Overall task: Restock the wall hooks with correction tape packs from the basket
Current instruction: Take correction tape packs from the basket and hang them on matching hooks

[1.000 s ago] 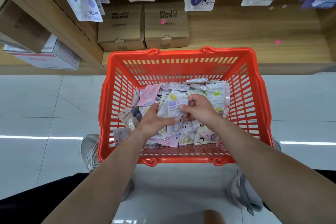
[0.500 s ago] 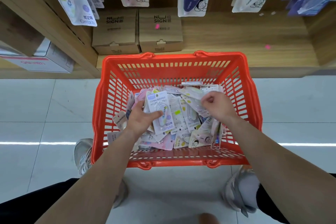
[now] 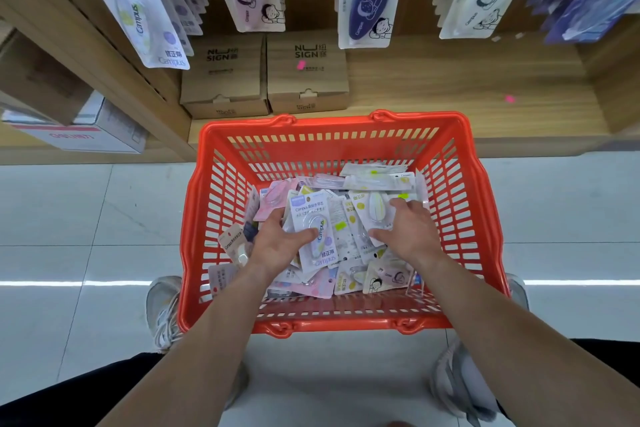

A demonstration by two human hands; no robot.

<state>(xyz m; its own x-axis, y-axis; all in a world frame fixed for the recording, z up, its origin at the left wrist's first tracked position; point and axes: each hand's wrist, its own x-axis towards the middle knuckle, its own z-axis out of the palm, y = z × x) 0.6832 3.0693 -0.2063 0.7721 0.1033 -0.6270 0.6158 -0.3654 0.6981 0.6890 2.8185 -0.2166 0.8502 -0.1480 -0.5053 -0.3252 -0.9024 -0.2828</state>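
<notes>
Correction tape pack [image 3: 316, 239], Campus label with yellow-lilac dispenser, on top of the loose pile in the red basket [image 3: 460, 218] on the floor. Left hand [image 3: 277, 246] grasping it, thumb across its lower front. Right hand [image 3: 405, 232] pressed on a yellow-striped pack [image 3: 375, 210], fingers curled around it. More packs hang on wall hooks [image 3: 365, 0] above the basket.
</notes>
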